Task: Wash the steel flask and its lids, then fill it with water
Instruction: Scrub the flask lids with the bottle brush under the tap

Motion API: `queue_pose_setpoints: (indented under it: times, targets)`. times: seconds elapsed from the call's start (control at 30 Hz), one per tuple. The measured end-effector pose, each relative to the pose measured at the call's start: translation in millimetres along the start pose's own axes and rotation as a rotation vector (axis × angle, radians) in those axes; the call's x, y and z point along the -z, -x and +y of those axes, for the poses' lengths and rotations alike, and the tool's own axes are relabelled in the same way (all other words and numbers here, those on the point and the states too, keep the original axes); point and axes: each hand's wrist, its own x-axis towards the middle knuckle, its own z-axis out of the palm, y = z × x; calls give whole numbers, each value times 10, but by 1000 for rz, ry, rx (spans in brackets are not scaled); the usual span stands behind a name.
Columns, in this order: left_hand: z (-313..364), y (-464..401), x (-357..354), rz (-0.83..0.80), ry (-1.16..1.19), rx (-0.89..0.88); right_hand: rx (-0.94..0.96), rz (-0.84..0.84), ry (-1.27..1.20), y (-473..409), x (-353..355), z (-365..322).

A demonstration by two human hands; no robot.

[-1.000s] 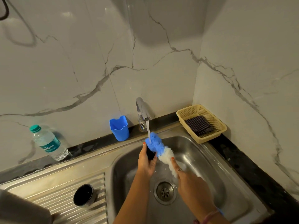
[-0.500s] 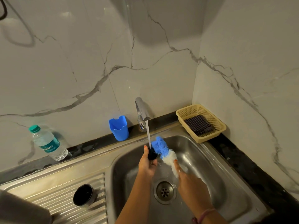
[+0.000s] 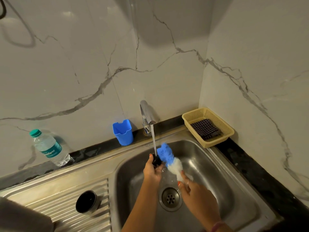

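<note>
Steel sink (image 3: 234, 173) under running tap (image 3: 148, 114), left hand (image 3: 153, 171) gripping small black lid (image 3: 156, 160), right hand (image 3: 195, 191) grasping bottle brush (image 3: 168, 159)

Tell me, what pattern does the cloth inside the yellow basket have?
The cloth has a dark checked pattern, seen in the head view.

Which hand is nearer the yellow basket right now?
Right. The right hand holds the brush over the sink's middle, below and left of the yellow basket. The left hand holds a small black lid under the tap, farther left.
</note>
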Motion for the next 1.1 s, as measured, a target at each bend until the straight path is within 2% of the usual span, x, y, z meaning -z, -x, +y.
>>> queue_pose_setpoints:
  times: [0.23,0.37,0.47,0.57,0.7,0.9,1.1]
  targets:
    - [24,28,21,-8,-14,-1,-52,4,-45,-39,-56,92]
    - [47,18,-20,-2,-48,-32,28,5,7,17,-43,-34]
    - [86,-16,-7,39,-109,-21,112,125,142,115,-53,57]
    - [76,-17,15,34,-116,0,73,53,-3,138,-30,83]
    - [-31,29,15,31,-122,41,46,61,64,-29,63,-46]
    - [-2,-62,82,87,-165,5,174,-33,302,52,142,-209]
    - [-72,-31,171,-36,-161,-64,127,-38,375,-236,180,-244]
